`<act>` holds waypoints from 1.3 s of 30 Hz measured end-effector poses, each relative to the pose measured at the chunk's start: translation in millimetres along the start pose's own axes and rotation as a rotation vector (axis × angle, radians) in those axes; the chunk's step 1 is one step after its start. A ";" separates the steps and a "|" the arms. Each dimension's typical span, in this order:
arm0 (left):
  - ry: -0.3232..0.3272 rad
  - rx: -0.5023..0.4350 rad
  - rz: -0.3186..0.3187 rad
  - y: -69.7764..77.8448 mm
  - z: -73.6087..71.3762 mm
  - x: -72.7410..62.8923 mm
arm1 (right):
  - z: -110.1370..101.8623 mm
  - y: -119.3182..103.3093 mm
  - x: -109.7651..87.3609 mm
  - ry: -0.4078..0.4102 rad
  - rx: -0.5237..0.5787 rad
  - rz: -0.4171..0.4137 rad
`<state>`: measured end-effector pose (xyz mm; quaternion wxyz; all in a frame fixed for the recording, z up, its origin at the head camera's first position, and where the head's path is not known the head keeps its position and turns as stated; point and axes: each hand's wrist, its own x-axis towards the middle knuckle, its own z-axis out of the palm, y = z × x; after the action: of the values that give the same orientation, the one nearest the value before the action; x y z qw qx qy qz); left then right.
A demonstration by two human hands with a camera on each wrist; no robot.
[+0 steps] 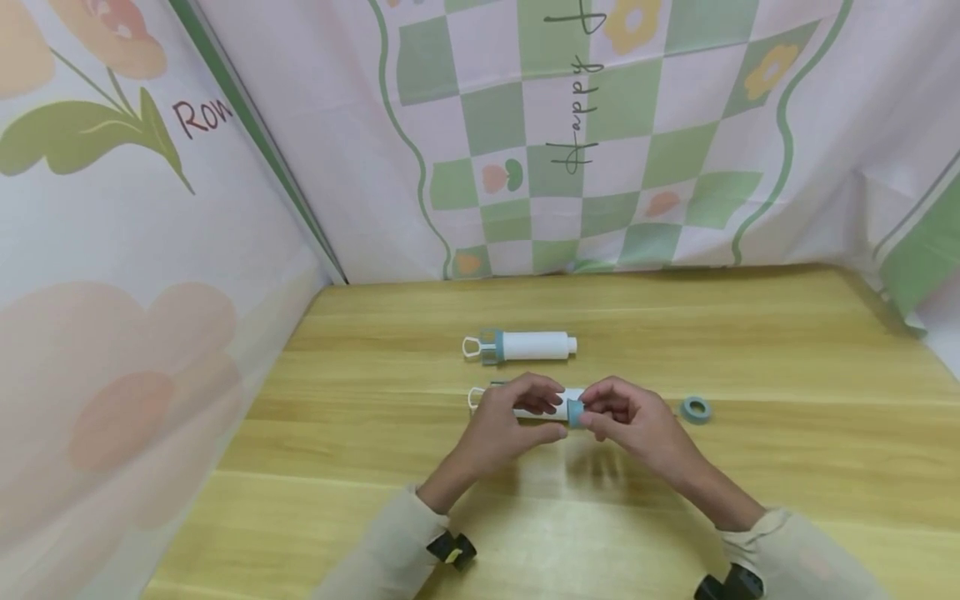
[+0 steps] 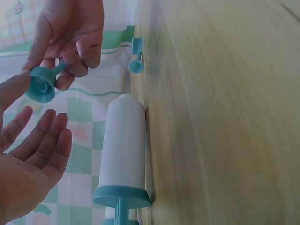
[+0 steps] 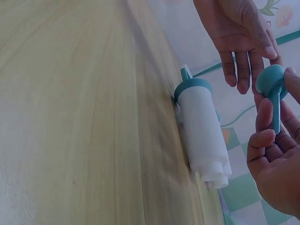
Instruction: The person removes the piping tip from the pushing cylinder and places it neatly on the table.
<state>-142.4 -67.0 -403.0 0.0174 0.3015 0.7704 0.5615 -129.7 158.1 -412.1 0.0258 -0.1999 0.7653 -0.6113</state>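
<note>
My right hand pinches a teal bell-shaped nozzle cap with a thin stem, between thumb and fingers. In the right wrist view, the stem points down along the curled fingers. My left hand is held on the other side of the cap, its fingers extended and loosely spread, its thumb tip right at the cap's rim. Beneath the hands lies a white syringe-like tube with a teal collar and a loop handle, partly hidden by the left hand in the head view.
A second white tube of the same kind lies farther back, parallel to the first. Right of the right hand, another teal nozzle piece rests on the wooden table. Patterned cloth hangs behind the table and at its left.
</note>
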 end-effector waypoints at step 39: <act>0.050 0.033 0.018 -0.9 -0.2 0.9 | -3.2 7.7 -11.2 0.015 0.009 0.047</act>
<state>-143.6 -66.9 -403.4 -0.0117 0.2945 0.7771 0.5561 -122.4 166.2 -420.9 0.0353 -0.1769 0.7673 -0.6154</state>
